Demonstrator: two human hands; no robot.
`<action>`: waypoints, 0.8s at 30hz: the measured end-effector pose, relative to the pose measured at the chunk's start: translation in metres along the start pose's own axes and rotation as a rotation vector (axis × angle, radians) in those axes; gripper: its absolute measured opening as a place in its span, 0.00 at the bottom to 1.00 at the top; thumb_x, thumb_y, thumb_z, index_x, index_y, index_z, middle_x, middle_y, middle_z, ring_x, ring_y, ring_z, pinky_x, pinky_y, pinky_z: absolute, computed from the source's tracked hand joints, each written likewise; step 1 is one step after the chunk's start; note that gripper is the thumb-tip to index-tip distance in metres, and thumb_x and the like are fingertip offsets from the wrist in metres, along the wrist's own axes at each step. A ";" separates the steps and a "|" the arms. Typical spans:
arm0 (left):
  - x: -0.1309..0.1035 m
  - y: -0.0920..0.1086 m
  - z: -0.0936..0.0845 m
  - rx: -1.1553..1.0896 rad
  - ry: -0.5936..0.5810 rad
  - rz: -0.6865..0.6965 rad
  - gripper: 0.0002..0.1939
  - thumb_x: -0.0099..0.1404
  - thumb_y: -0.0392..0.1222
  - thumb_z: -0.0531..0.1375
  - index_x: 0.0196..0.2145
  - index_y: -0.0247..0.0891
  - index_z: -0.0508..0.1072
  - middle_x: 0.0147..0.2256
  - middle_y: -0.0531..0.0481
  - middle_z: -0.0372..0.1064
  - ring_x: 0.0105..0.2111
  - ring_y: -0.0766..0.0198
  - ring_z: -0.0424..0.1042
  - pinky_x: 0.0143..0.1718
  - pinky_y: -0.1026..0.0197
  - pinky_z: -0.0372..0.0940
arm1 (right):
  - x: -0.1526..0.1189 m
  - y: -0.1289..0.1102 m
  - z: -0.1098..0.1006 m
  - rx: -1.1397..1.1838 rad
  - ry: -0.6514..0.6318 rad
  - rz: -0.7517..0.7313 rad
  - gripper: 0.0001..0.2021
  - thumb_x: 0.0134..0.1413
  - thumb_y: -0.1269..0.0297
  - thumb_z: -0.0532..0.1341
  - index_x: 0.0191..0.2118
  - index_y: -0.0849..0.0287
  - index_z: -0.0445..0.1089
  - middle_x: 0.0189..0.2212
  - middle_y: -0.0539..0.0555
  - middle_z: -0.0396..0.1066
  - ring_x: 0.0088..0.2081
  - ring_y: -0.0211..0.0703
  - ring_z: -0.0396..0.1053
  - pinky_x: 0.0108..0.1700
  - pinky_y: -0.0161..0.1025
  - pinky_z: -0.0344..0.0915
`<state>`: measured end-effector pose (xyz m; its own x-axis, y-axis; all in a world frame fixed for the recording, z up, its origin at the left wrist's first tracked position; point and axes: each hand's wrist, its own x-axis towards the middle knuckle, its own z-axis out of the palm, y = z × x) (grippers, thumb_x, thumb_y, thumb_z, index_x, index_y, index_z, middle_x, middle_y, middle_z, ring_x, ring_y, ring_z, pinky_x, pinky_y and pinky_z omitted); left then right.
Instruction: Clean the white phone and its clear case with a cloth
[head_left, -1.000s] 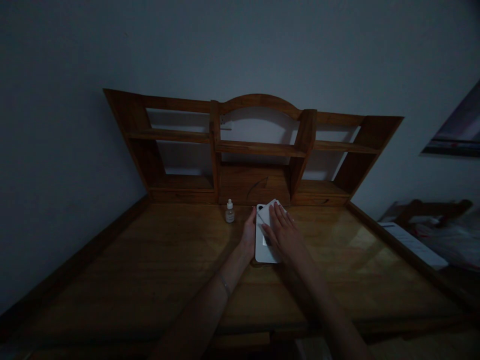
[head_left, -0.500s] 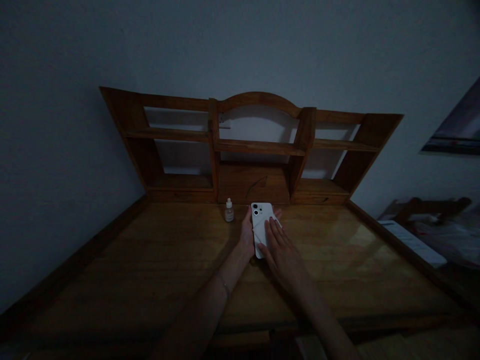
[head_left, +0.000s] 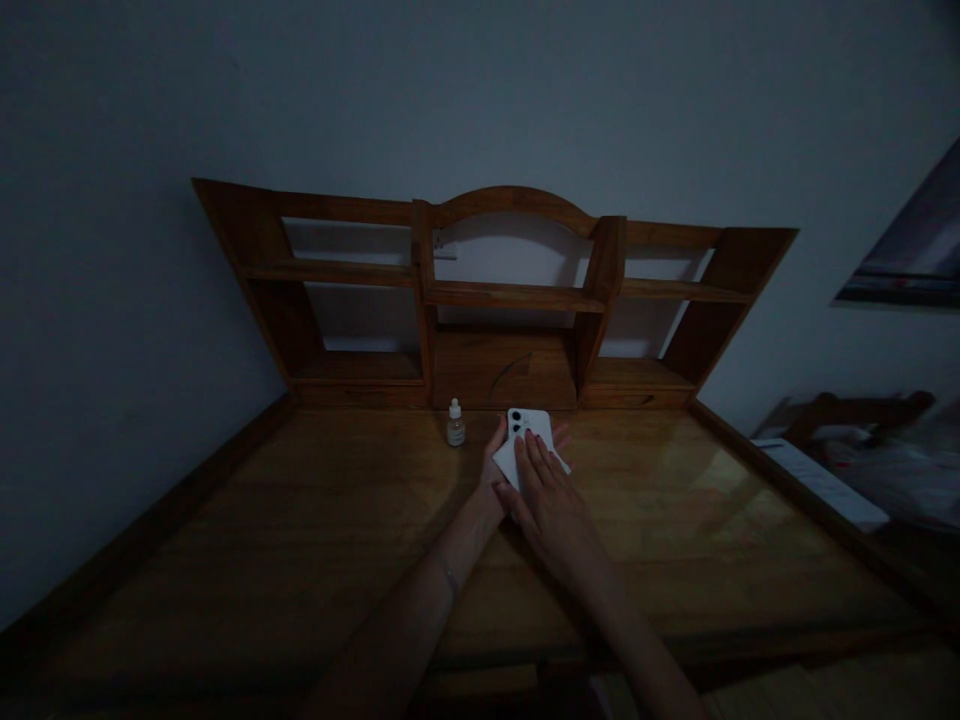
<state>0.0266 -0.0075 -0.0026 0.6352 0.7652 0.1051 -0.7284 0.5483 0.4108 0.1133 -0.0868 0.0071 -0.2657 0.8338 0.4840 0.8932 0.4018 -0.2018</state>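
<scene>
A white phone (head_left: 538, 420) lies back side up across the palm of my left hand (head_left: 496, 470), its camera lenses at the upper left. My left fingertips show past the phone's right edge, so the hand supports it from below. My right hand (head_left: 551, 505) presses a thin white cloth (head_left: 507, 463) onto the phone's back, fingers long and close together. Corners of the cloth stick out on both sides of the phone. The phone's lower part is hidden under the cloth and my right hand. Left of my hands stands a small dropper bottle (head_left: 456, 428) with a white top.
Beneath my hands spreads a wooden desk (head_left: 322, 520) with raised side edges. A wooden shelf unit (head_left: 517, 297) stands along its back, against the wall. Beyond the right edge are a white flat box (head_left: 821, 485), a wooden chair (head_left: 862, 410) and plastic bags (head_left: 885, 465).
My right hand and the cloth have slid up the phone toward the lenses. The cloth now covers part of the camera area. The view has shifted slightly.
</scene>
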 end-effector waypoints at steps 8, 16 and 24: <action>-0.001 0.003 -0.005 -0.001 -0.074 -0.002 0.33 0.70 0.60 0.43 0.64 0.39 0.61 0.59 0.37 0.65 0.63 0.47 0.59 0.62 0.38 0.52 | -0.007 -0.015 0.004 0.013 -0.015 -0.021 0.33 0.69 0.49 0.47 0.72 0.61 0.39 0.71 0.59 0.40 0.71 0.51 0.38 0.69 0.54 0.48; 0.001 0.008 -0.001 0.005 -0.034 -0.028 0.36 0.69 0.61 0.44 0.64 0.33 0.60 0.60 0.34 0.63 0.65 0.45 0.54 0.63 0.36 0.47 | -0.017 -0.022 0.004 0.002 -0.050 -0.039 0.32 0.69 0.51 0.47 0.71 0.62 0.40 0.70 0.60 0.40 0.71 0.49 0.38 0.69 0.53 0.47; 0.002 0.012 -0.002 -0.017 0.016 0.004 0.40 0.67 0.65 0.44 0.65 0.33 0.58 0.61 0.33 0.61 0.65 0.42 0.53 0.61 0.32 0.50 | -0.038 -0.025 -0.002 0.000 -0.097 -0.065 0.32 0.69 0.52 0.47 0.71 0.61 0.40 0.71 0.57 0.40 0.71 0.49 0.39 0.69 0.52 0.50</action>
<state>0.0189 0.0016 0.0005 0.6285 0.7723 0.0920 -0.7350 0.5511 0.3950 0.1020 -0.1295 -0.0050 -0.3571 0.8386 0.4113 0.8730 0.4563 -0.1724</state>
